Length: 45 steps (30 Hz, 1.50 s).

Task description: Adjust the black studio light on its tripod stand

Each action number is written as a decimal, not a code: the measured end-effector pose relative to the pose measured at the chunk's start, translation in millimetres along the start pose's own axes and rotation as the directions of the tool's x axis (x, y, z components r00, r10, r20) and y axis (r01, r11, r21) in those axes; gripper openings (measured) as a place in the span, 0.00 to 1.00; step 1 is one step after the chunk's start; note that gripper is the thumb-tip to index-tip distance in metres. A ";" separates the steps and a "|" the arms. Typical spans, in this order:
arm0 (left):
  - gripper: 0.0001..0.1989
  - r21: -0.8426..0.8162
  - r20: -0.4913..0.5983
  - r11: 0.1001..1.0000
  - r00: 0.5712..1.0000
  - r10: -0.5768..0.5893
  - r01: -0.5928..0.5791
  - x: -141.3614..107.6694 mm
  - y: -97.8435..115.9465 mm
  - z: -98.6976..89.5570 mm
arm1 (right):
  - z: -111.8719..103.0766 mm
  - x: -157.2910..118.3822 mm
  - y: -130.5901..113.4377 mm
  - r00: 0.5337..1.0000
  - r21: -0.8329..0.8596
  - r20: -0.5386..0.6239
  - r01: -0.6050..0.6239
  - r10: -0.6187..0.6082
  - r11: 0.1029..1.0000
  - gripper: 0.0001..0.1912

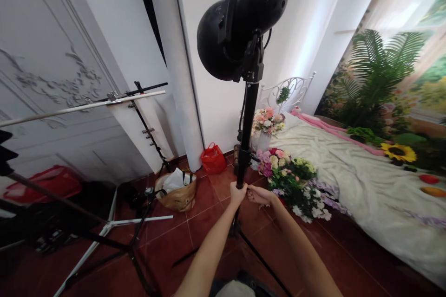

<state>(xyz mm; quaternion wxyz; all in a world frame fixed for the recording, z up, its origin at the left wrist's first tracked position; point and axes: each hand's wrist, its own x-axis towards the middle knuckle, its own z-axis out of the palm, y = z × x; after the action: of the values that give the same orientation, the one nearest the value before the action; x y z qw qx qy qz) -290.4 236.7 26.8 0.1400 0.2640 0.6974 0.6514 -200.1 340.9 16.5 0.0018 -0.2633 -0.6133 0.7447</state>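
Observation:
A black light stand (248, 116) rises in front of me, with a black studio lamp (240, 28) mounted on top. My left hand (238, 192) is wrapped round the stand's pole below a black collar with a side knob (253, 157). Right beside it, my right hand (258, 195) is closed, its fingertips curled in against the pole. Whatever those fingers pinch is hidden. Lower down, the stand's legs (259, 257) spread over the red tiled floor (205, 199).
Artificial flowers (289, 171) lie close on the right, beside a bed with a cream cover (313, 144). On the left are a woven basket (179, 195), a red bag (213, 158), a white stand leg (139, 220) and a clamped crossbar (69, 110). A white wall (219, 106) stands behind.

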 end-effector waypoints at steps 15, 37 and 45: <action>0.08 -0.025 0.017 0.999 0.999 -0.032 0.032 0.4 1.1 -0.1 | -21.7 22.4 -44.4 0.905 -0.199 0.276 -0.276 0.324 0.940 0.13; 0.09 -0.016 -0.001 1.000 1.000 -0.018 0.018 2.2 -2.9 2.9 | -2.8 18.3 -30.4 0.945 -0.716 0.137 0.301 -0.296 0.630 0.16; 0.10 -0.039 0.013 0.998 0.999 -0.043 0.044 2.7 -1.3 1.6 | 6.2 2.3 -25.4 0.907 -0.902 0.076 0.240 -0.415 0.359 0.15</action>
<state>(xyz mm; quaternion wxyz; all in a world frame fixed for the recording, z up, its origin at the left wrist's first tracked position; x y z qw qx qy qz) -292.0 239.4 25.7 0.1634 0.2498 0.6891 0.6603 -212.7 342.3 39.5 0.0613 -0.1561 -0.9499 0.2637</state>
